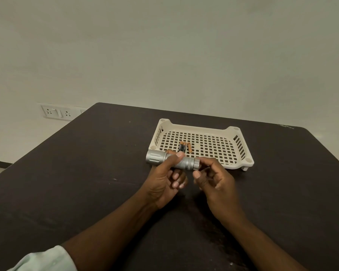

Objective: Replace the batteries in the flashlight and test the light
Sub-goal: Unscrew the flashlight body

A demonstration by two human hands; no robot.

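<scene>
A: Left hand?
B: Curled round the silver flashlight, held level above the worktop, thumb on top
A: Right hand?
B: Fingers pinching the tail cap. Batteries lie in the tray behind

Under the curled fingers sits a flashlight of matt silver metal, knurled and rough along its barrel. Just beyond the fingers, the tray looks like smooth cream plastic, perforated. The table shows dark, matt, slightly scuffed.
</scene>
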